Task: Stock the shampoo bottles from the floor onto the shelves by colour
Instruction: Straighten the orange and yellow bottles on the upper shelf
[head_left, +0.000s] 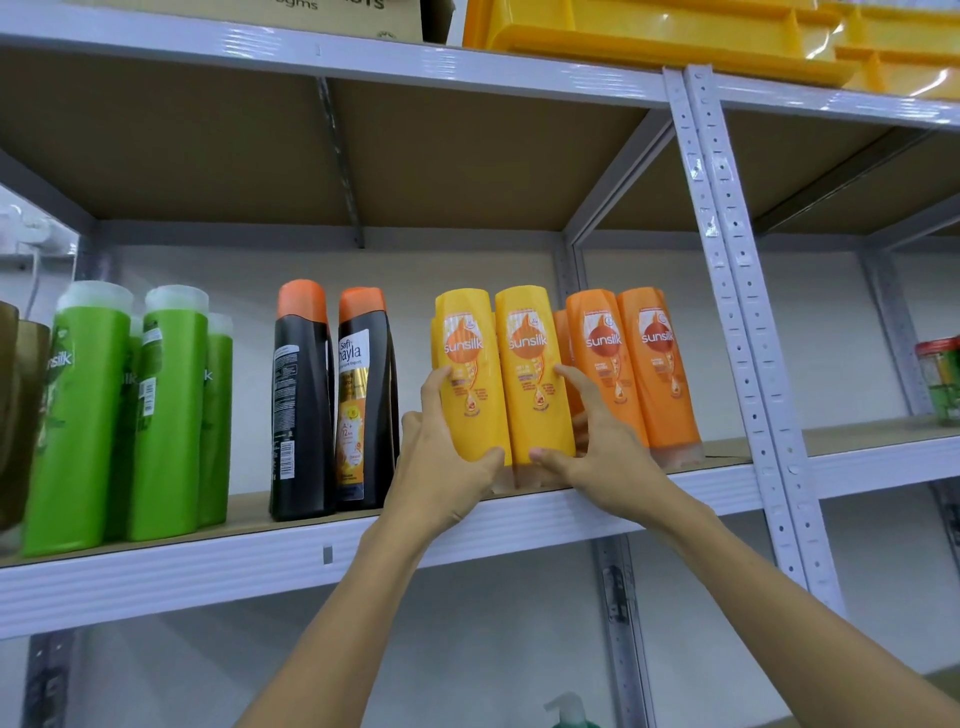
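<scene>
Two yellow shampoo bottles stand side by side at the front of the grey shelf (291, 561). My left hand (441, 467) grips the left yellow bottle (467, 364), thumb across its base. My right hand (597, 447) holds the right yellow bottle (530, 364) the same way. More yellow bottles show just behind them. Orange bottles (649, 364) stand directly to the right, touching the row. Two black bottles with orange caps (332, 405) stand to the left, and several green bottles (130, 415) stand further left.
Brown bottles (15, 405) sit at the far left edge. A perforated grey upright (743, 312) divides the bays; a small jar (940, 384) stands in the right bay. Yellow bins (701, 36) and a cardboard box (311, 15) rest on the shelf above. A green pump bottle (571, 712) shows below.
</scene>
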